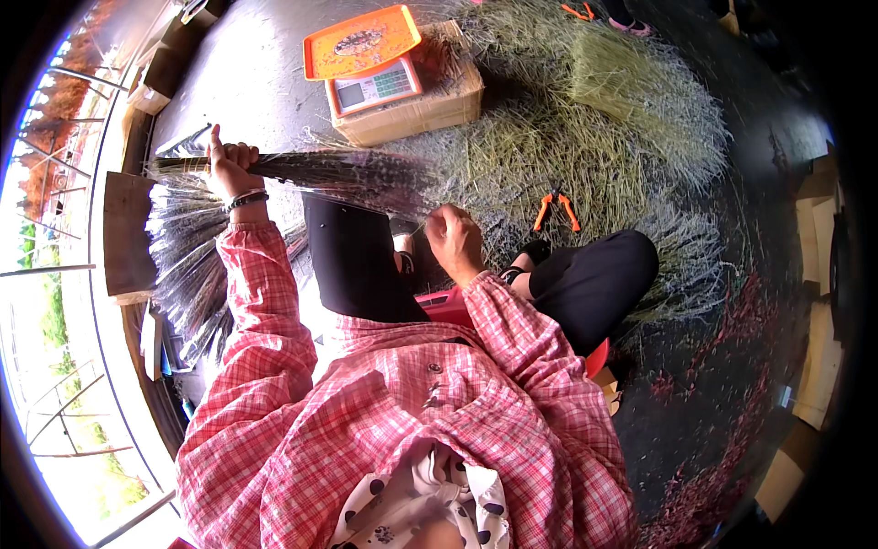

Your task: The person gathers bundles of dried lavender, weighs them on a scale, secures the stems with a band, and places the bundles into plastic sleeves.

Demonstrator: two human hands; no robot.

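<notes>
My left hand grips the stem end of a bundle of dried flower stems, which look like lavender, held out level with its thumb raised. A tie circles the stems beside the fist. Clear plastic sleeve covers the bundle's blurred flower end. At the sleeve's lower edge, my right hand is closed with thumb and forefinger pinched on the film. Several finished-looking sleeved bundles lie fanned in a pile below and left of my left hand.
A digital scale with an orange tray stands on a cardboard box. Loose dried stems cover the floor, with orange-handled pruning shears on them. Another person's shoe shows at the top. Cardboard boxes line the right side.
</notes>
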